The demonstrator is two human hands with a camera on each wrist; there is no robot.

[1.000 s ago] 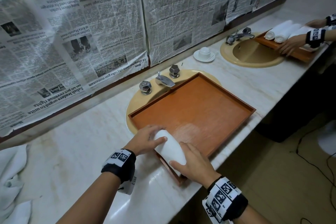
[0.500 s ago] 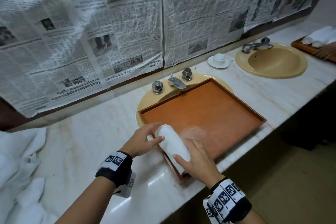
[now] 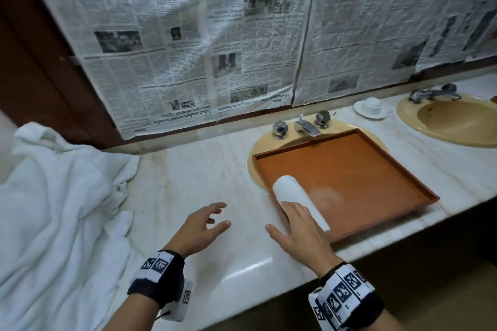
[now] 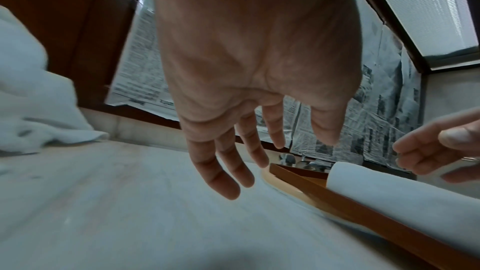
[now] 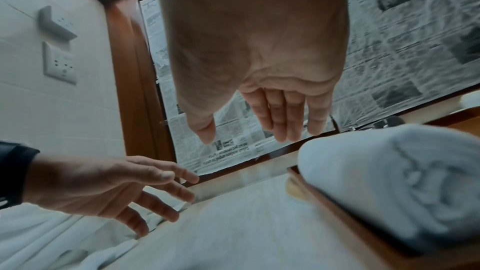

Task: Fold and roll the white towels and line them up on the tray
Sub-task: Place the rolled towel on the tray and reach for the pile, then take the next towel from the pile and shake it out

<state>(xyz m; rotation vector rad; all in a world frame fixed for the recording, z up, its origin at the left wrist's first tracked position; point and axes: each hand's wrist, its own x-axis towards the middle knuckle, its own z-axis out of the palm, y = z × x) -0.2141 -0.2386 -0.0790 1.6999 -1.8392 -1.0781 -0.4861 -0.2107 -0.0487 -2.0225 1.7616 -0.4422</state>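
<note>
One rolled towel [image 3: 300, 200] set down along the left edge of the wooden tray [image 3: 376, 183], its near end close to the tray's front-left corner, the rest of the tray floor still bare. Released by both hands: half a second before, gripped at either end, left hand at the far end and right hand at the near end; now let go. Left hand [image 3: 200, 226] lifted clear over the marble counter [image 3: 188, 169], fingers spread and loosely bent, nothing in it, turned toward the heap of unfolded white towels [image 3: 53, 209] piled at the counter's left end. Right hand [image 3: 298, 231] opened flat, fingers straight; in the head view seemingly resting on the roll's near end, in the right wrist view hovering just above it, so contact not certain. Nothing gripped either way.

First roll of the line judged placed; next towel probably to be drawn from the heap, folded and rolled on the bare stretch of counter between heap and tray. Roll seen lying snug against the tray's left wall, leaving room to its right for more.

Also changed from a second ago: view swung left, heap now fully in sight, second basin [image 3: 454, 121] pushed to the far right edge, other tray and other person's hands gone from view.
</note>
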